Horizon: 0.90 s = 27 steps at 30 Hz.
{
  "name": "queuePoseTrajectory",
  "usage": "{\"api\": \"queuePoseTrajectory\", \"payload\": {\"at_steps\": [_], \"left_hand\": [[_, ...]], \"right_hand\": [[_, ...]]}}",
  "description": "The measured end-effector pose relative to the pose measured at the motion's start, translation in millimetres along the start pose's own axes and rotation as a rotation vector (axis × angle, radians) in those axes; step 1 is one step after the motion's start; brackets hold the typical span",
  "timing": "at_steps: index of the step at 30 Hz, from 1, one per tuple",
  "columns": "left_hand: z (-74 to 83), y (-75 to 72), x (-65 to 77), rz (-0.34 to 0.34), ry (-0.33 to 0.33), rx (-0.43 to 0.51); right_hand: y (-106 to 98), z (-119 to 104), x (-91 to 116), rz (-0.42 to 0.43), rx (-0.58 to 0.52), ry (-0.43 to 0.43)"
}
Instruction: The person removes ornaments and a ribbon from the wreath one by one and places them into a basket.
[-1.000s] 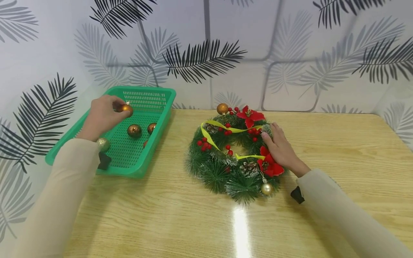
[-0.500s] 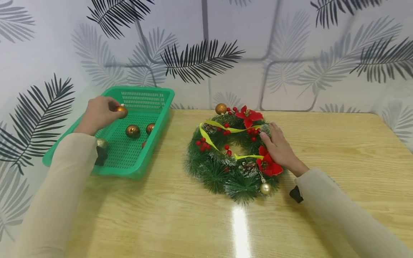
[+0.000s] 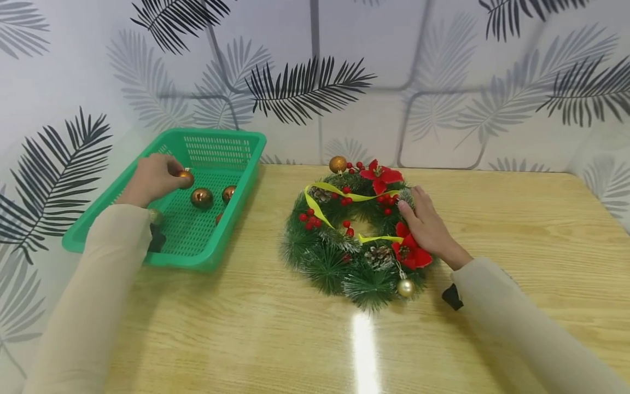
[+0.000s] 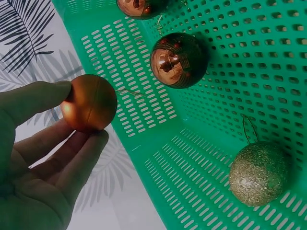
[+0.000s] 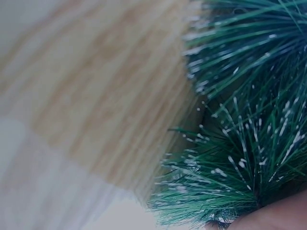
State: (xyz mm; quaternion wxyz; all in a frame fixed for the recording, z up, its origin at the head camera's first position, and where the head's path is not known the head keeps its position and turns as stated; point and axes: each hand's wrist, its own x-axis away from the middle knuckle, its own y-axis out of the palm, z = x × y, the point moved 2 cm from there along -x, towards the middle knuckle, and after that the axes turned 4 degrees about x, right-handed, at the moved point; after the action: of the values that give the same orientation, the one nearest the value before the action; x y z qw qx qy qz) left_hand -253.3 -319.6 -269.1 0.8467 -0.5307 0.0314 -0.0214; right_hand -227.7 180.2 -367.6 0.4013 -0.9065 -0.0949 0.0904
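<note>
Over the left part of the green basket [image 3: 194,262], my left hand [image 3: 153,178] pinches a matte orange Christmas bauble [image 4: 89,103] between thumb and fingertips. A thin gold hanging loop trails from the bauble in the left wrist view. My right hand [image 3: 430,227] rests along the right side of a green Christmas wreath [image 3: 327,268], its thumb on the wreath's upper side. The wreath lies flat on the table, with red poinsettias [image 3: 410,254], red berries [image 3: 311,220], pine cones [image 3: 379,257], a yellow ribbon [image 3: 366,199], a pale gold bauble [image 3: 406,288] and a gold-orange bauble [image 3: 338,164].
Shiny copper baubles [image 3: 202,198] and a glittery gold bauble [image 4: 259,173] lie in the basket. The wooden table [image 3: 256,323] meets a wall [image 3: 364,120] with a leaf pattern behind and at the left.
My left hand and the orange bauble have shifted slightly left and down over the basket. My right hand and the wreath stay in place.
</note>
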Motion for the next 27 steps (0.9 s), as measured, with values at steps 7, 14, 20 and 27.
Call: {"api": "queuePoseTrajectory", "payload": {"at_steps": [7,14,20,27], "left_hand": [[-3.2,1.5,0.6,-0.079,-0.062,-0.026],[-2.7,2.6,1.1,-0.103,-0.08,-0.021],[1.2,-0.1,0.1,-0.106,-0.071,-0.029],[6.6,-3.9,1.8,-0.093,-0.057,-0.05]], "right_hand": [[-2,-2,0,-0.041,0.035,0.027],[-3,0,1,-0.043,0.038,0.026],[-3,1,0,-0.042,0.031,0.025],[-3,-1,-1,-0.049,0.036,0.032]]}}
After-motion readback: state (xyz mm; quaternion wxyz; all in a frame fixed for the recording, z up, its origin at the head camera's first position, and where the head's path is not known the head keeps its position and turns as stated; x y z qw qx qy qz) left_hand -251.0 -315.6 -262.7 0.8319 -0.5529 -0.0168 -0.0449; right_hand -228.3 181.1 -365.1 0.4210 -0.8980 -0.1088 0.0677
